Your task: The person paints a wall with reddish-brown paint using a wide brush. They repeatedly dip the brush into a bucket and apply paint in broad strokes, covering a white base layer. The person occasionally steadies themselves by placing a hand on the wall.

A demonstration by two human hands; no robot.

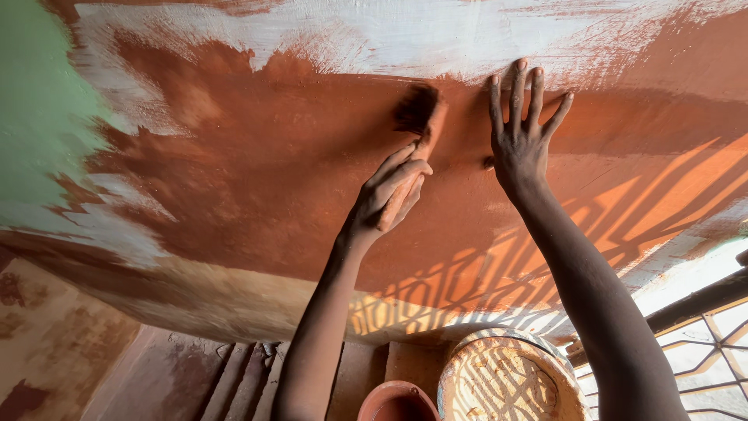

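Note:
My left hand [387, 195] grips the handle of a paintbrush [417, 117] and holds its dark bristles against a wall [257, 156] coated in wet reddish-brown paint. My right hand [520, 132] lies flat on the same wall just to the right of the brush, fingers spread and pointing up. White unpainted patches [389, 35] run along the top of the wall above both hands. A green area [35, 109] shows at the far left.
Below my arms stand a small reddish bowl [397, 401] and a larger round paint-smeared bucket [510, 378]. A metal window grille [713, 343] sits at the lower right and casts a patterned shadow on the wall. Stained steps or floor [179, 374] lie at the lower left.

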